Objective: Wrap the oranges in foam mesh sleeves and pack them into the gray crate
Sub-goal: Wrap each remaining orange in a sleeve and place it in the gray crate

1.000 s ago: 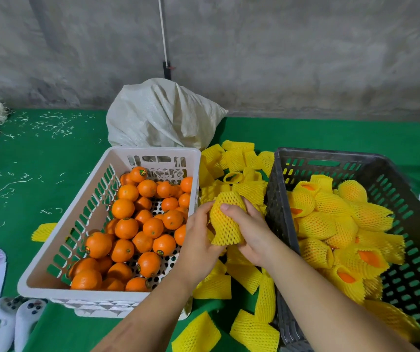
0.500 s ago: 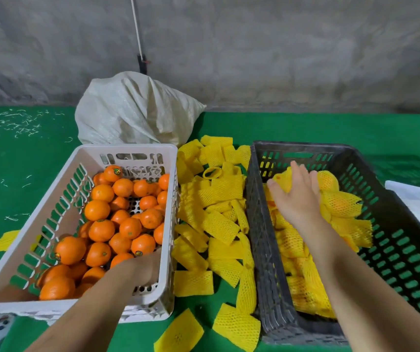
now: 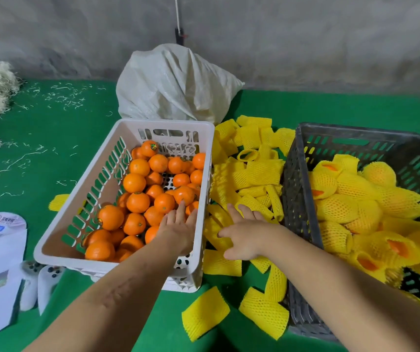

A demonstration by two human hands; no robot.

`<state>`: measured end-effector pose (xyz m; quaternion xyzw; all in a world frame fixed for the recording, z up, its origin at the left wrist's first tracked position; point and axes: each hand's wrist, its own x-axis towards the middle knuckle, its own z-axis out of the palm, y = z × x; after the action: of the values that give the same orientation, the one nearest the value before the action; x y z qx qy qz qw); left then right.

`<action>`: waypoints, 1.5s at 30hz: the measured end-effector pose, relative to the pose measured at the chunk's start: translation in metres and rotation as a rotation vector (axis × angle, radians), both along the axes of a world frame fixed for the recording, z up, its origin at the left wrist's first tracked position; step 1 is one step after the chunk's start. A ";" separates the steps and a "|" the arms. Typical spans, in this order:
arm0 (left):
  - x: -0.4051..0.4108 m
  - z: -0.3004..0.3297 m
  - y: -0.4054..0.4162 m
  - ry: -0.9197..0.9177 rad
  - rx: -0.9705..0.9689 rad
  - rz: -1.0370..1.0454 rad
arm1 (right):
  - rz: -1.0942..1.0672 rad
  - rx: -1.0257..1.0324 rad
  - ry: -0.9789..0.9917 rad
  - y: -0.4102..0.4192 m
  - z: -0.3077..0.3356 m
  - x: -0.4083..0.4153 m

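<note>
Pick-up stage of a fresh wrap: left hand [image 3: 178, 226] lay open, fingers straight, over the bare oranges [image 3: 137, 201] in the white basket [image 3: 102, 174] at 9 o'clock; right hand [image 3: 245, 233] spread open on the loose foam sleeves [image 3: 254, 171] at centre, gripping nothing. Next move likely needed one orange and one sleeve grasped. Gray crate [image 3: 356, 133] at 3 o'clock held many sleeved oranges [image 3: 351, 189], room left at its near corner

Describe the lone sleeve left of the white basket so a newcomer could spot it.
Start at the white basket of bare oranges. Just outside its left wall, on the green cloth, lies one yellow foam sleeve. All other loose sleeves sit between the two crates; this one lies alone.
</note>
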<state>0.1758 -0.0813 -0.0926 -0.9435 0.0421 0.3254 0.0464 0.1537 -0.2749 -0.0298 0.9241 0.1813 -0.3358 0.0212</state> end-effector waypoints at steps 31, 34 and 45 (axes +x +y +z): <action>0.011 0.001 0.014 -0.421 -0.055 0.059 | 0.061 -0.001 0.299 0.012 -0.025 -0.008; 0.008 0.010 0.018 -0.564 -0.339 0.216 | -0.092 0.262 0.093 0.000 -0.017 0.001; -0.061 0.052 -0.035 -0.509 -1.594 0.644 | -0.925 1.469 0.199 -0.030 0.040 -0.017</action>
<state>0.1146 -0.1161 -0.0405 -0.7053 -0.0226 -0.0221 -0.7082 0.1363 -0.3052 0.0100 0.6512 -0.0405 -0.1879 -0.7341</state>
